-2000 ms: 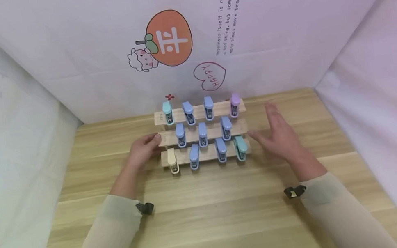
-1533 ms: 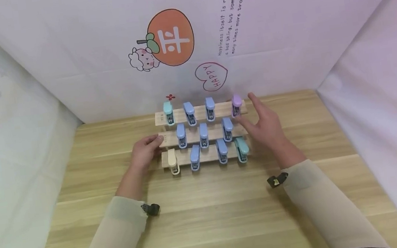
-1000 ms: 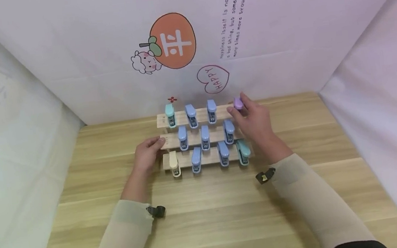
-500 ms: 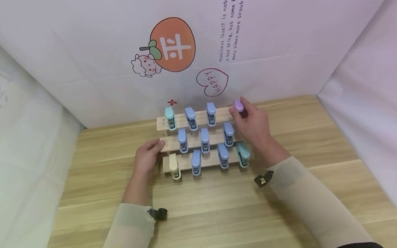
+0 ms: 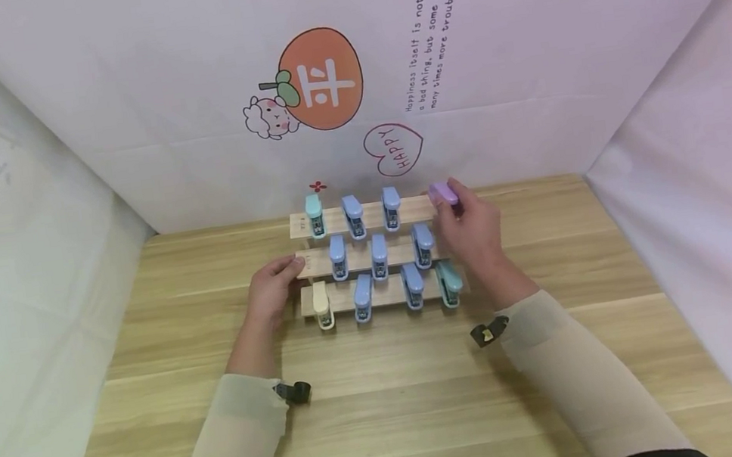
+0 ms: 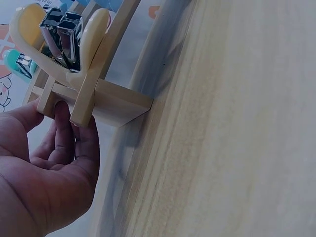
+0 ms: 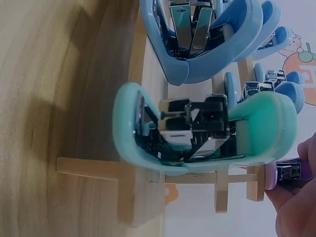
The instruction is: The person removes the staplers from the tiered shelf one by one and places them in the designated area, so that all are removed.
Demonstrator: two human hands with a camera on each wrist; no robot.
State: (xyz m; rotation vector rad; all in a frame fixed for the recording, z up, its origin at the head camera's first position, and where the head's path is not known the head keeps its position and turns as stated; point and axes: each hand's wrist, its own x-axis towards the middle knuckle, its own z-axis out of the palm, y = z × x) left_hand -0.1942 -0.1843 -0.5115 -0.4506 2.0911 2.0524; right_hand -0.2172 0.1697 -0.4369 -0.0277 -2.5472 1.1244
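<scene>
A three-tier wooden rack (image 5: 318, 262) holds rows of small staplers. My left hand (image 5: 271, 290) pinches the left end of its middle shelf; the left wrist view shows the thumb and fingers around the rack's wooden bars (image 6: 85, 101). At the right end of the top shelf, my right hand (image 5: 474, 234) grips a purple stapler (image 5: 442, 192) between thumb and fingers. This stapler is turned aslant, its lower part hidden by the hand. In the right wrist view, the purple stapler (image 7: 289, 171) shows at the right edge, beyond a teal stapler (image 7: 276, 133) on the lowest shelf.
Several blue staplers (image 5: 379, 256) fill much of the shelves. A mint stapler (image 5: 315, 216) stands at top left, a cream stapler (image 5: 322, 306) at bottom left. The rack stands on a wood-grain table (image 5: 388, 409) close to a printed white cloth (image 5: 189, 128) behind.
My right hand has come in from the right and taken hold of the purple stapler, which has turned from upright in its row to aslant. My left hand keeps its hold on the rack.
</scene>
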